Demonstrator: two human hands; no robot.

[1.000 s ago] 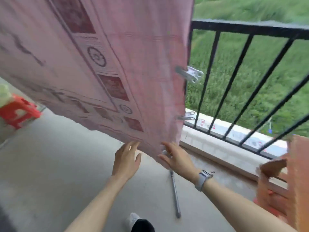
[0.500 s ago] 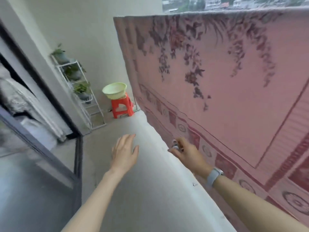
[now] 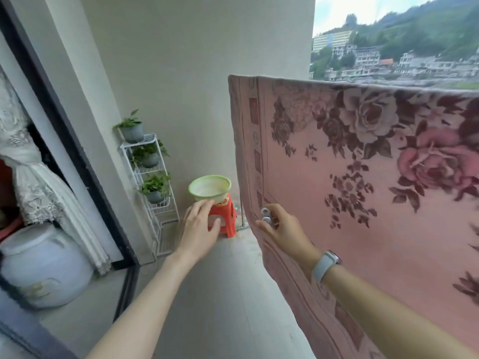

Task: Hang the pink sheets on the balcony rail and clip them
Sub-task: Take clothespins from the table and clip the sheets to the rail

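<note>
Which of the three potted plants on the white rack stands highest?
The potted plant on the top of the white rack, beside the wall; the other two sit on the shelves below it.

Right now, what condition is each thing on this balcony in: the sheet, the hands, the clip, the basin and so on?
Pink sheet: draped over the rail, hanging flat.
Metal clip: held in the right hand, at the sheet's edge.
Right hand: closed on the clip.
Left hand: open, empty, fingers spread.
Green basin: upright on the red stool.
Potted plants: upright on the white rack.
</note>
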